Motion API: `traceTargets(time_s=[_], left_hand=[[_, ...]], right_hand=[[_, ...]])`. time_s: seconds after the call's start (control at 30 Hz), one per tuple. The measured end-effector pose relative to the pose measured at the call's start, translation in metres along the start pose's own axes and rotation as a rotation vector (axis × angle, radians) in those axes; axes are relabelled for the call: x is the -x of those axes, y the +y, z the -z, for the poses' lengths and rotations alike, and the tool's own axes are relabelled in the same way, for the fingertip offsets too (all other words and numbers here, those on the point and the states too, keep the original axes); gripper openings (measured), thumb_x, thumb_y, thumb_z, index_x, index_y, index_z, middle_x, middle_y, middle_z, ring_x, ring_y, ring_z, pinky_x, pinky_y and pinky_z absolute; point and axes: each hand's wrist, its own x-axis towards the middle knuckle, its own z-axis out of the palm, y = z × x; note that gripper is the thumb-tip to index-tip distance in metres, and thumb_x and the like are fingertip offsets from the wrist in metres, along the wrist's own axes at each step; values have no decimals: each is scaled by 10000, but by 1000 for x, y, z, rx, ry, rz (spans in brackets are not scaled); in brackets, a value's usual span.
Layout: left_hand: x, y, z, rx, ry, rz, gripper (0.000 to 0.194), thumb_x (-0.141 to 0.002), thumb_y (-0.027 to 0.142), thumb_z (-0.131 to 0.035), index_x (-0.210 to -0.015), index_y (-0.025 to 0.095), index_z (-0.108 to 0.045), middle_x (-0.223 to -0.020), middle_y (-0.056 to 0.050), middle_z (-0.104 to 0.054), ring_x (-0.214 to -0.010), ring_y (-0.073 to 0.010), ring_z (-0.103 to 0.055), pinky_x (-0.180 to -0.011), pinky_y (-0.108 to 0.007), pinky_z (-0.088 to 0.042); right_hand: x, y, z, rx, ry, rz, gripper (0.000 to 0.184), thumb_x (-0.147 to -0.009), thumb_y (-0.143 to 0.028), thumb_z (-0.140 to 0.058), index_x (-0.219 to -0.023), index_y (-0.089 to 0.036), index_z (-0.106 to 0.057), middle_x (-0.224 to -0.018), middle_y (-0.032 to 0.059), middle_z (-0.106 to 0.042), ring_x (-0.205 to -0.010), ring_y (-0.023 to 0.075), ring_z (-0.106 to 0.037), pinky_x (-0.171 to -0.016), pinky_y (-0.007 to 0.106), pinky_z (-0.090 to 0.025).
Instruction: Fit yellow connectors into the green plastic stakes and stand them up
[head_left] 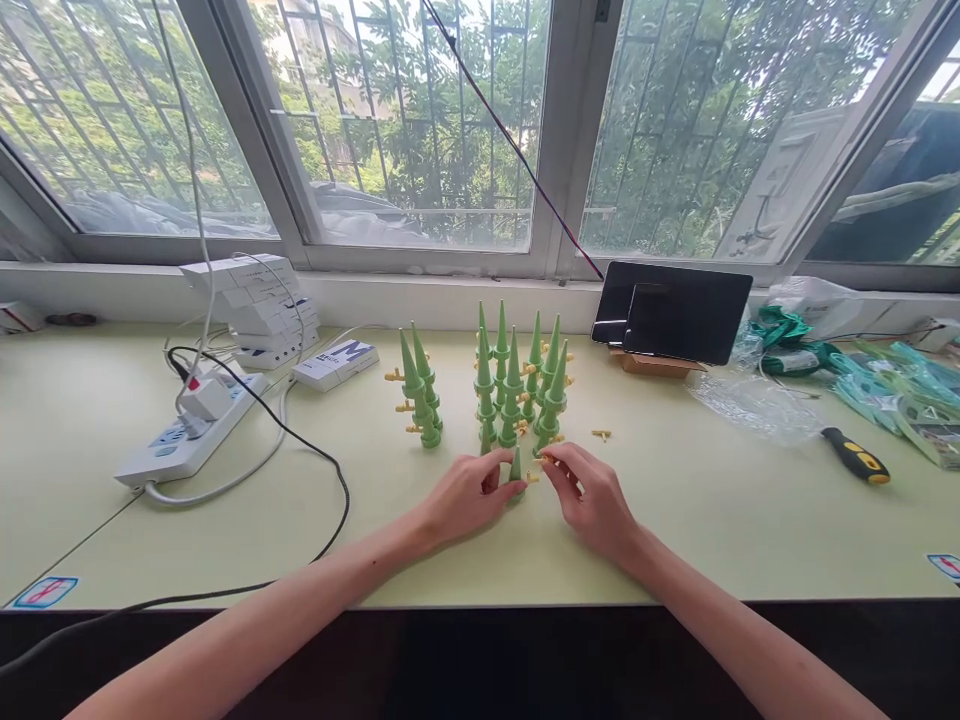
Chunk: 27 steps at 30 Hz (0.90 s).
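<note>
My left hand [480,490] is closed around a single green watering spike [516,468], which stands point up on the table. A small yellow valve [532,478] juts from the right side of that spike. To the right of it, the fingertips of my right hand [589,495] pinch another small yellow piece [546,459], mostly covered by the fingers. Just beyond both hands, several green spikes [513,385] are stacked upright in columns with yellow valves sticking out. A separate stack of green spikes [420,390] stands to the left. One loose yellow valve [601,434] lies on the table at right.
On the left sit a power strip [187,430] with cables, a black cable [341,480], and white boxes [262,305]. A dark tablet [682,310] leans at the back right. Further right are plastic bags [870,385] and a screwdriver [855,456]. Windows rise behind.
</note>
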Motion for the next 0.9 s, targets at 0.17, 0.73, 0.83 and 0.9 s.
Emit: traceTargets(time_s=[0.17,0.73,0.83,0.9], left_hand=[[-1,0,1,8,-47,-33,281,-908,358,-576,-721,180,-466,-552,80,-402,-520,-80,-329,-534,-216,-287],[0,-4,-3,133,164,-83,339,-912,307,-558,-677,188,-346,-557,68,-375,-505,-71,-299,-496,-218,-280],[0,-4,-2,138,146,-84,332,-916,311,-554,-677,187,-360,-562,65,-376,-509,-73,-303,-494,-219,-286],[0,-4,-2,131,127,-82,306,-919,313,-552,-689,183,-399,-567,62,-394,-512,-75,-315,-495,-219,-293]], right_hand=[[-2,1,-1,34,-7,-30,140,-1002,-217,-464,-1046,-205,-596,-901,52,-661,-693,155,-581,-606,269,-446],[-2,7,1,53,-89,-140,147,-985,-215,-479,-1017,-193,-621,-962,69,-682,-712,168,-591,-596,275,-469],[-2,6,1,52,-96,-136,146,-987,-221,-480,-1015,-195,-621,-956,70,-679,-718,171,-590,-594,274,-468],[-2,5,1,50,-112,-128,147,-989,-230,-481,-1006,-195,-623,-934,68,-674,-706,169,-586,-593,273,-470]])
